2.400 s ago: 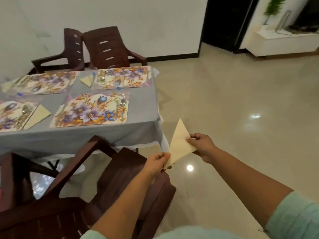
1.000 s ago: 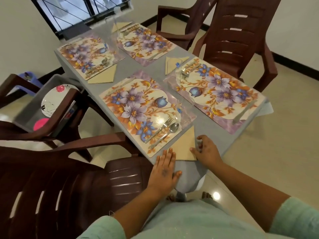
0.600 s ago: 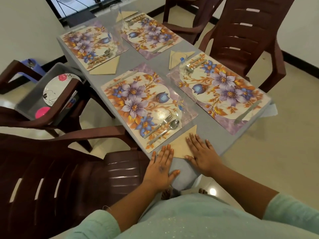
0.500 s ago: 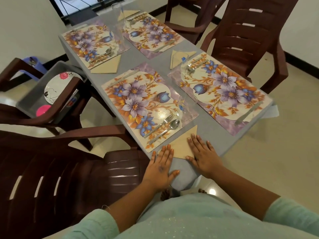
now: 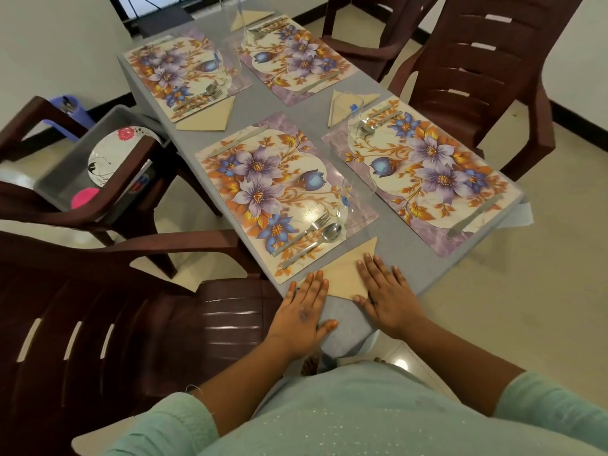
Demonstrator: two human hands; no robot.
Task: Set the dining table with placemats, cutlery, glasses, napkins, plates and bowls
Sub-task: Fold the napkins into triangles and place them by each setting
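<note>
Now flattening napkin (image 5: 345, 274) at near counter (image 5: 404, 258) edge, left hand (image 5: 301, 314) and right hand (image 5: 388, 297) fingers straight, flanking it, long axis pointing far-right.

Placemats (image 5: 273, 192) bear purple-and-blue flowers with orange leaves; napkins (image 5: 345, 274) are beige, tablecloth (image 5: 404, 258) grey, chairs (image 5: 477, 70) dark brown.

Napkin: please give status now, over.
Both hands open: left hand at napkin edge, right hand flat on it. Napkin beside near placemat. Nothing blocking.
</note>
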